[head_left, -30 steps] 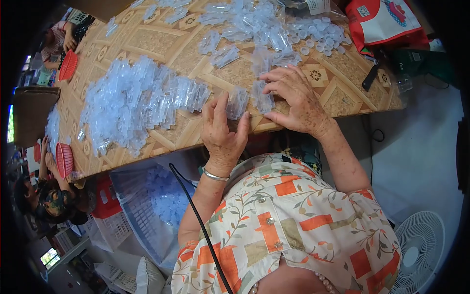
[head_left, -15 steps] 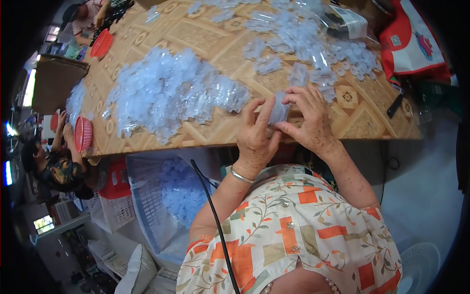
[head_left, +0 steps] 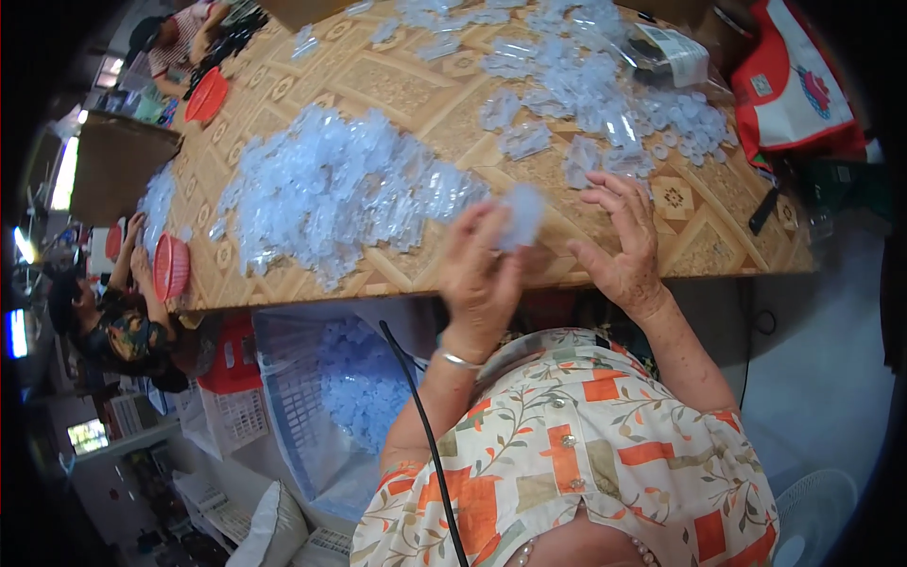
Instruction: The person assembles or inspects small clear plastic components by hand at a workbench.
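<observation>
My left hand (head_left: 480,269), smeared by motion, is closed on a small clear bluish plastic piece (head_left: 521,214) above the table's near edge. To its right my right hand (head_left: 622,244) is raised with thumb and fingers apart and nothing between them. A large heap of similar clear plastic pieces (head_left: 321,194) lies to the left of my left hand, its right tail close to the fingers. Beyond my right hand are more loose clear pieces (head_left: 590,80), with small round translucent rings (head_left: 685,125) beside them.
The wood-patterned table (head_left: 397,90) bears a dark knife-like handle (head_left: 763,212), a red-and-white bag (head_left: 789,80) and a clear-lidded container (head_left: 671,55) at right. Below the edge stands a lined basket (head_left: 293,378) of bluish pieces. Co-workers (head_left: 118,326) sit at left by red baskets (head_left: 171,267).
My left hand has drawn slightly left with the plastic piece. My right hand has let go of it, moved right and opened. The whole view has shifted a little.
</observation>
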A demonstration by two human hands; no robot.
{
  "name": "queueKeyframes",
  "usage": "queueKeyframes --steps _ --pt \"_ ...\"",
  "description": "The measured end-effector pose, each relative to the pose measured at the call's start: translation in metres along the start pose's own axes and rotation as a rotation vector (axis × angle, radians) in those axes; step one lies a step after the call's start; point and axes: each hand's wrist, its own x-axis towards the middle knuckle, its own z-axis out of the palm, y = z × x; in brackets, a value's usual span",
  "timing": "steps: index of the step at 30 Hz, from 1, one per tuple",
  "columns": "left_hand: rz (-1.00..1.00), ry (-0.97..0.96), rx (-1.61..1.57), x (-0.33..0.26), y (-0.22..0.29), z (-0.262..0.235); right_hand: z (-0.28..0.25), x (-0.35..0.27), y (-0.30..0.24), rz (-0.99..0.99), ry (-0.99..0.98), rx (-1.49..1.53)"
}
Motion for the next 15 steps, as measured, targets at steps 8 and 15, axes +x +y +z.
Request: queueKeyframes --steps 8,15 --pt "-0.021 0.152 0.350 0.065 -0.061 -0.082 -0.033 -0.013 0.029 0.186 0.058 -0.178" --pt "0.045 -0.087 0.618 0.071 -0.082 -0.093 -0.034 -0.015 0.028 0.193 0.029 -0.231"
